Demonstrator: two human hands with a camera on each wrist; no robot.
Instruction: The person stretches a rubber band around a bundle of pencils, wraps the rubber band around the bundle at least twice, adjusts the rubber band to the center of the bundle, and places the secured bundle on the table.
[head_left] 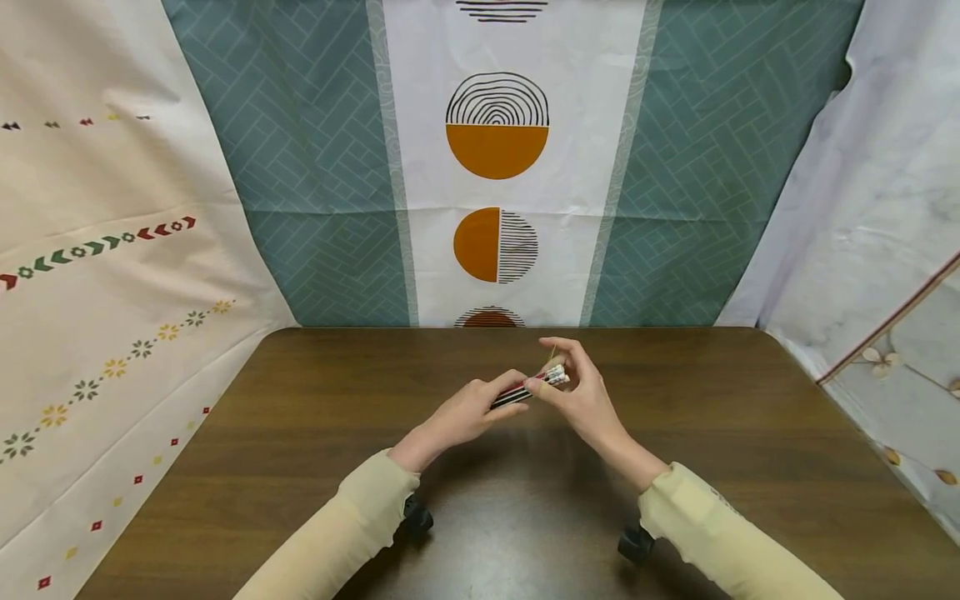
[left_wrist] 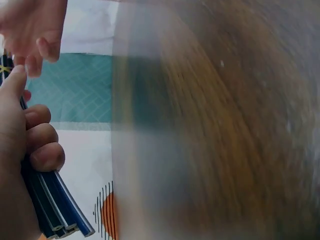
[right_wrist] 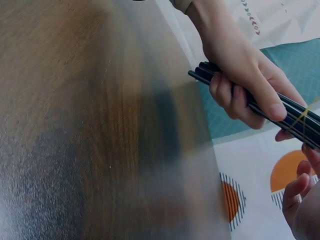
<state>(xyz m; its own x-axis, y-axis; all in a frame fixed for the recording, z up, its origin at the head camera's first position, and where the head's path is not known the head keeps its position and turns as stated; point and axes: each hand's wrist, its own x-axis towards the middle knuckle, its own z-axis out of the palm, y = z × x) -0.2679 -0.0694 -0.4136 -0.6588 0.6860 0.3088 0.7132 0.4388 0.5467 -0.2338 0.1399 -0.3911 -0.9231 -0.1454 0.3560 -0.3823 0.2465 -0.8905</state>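
Left fingers [left_wrist: 44,136] grip pencils [head_left: 513,394]; right fingers [head_left: 568,345] lift band [right_wrist: 303,119].

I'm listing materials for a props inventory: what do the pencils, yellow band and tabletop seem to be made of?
Pencils: probably painted wood, fairly glossy; pale rims show at the ends.
Yellow band: likely rubber, as it looks stretched thin; its finish is too small to judge.
Tabletop: wood or wood-look laminate with a sheen; brown grain shows and light reflects.
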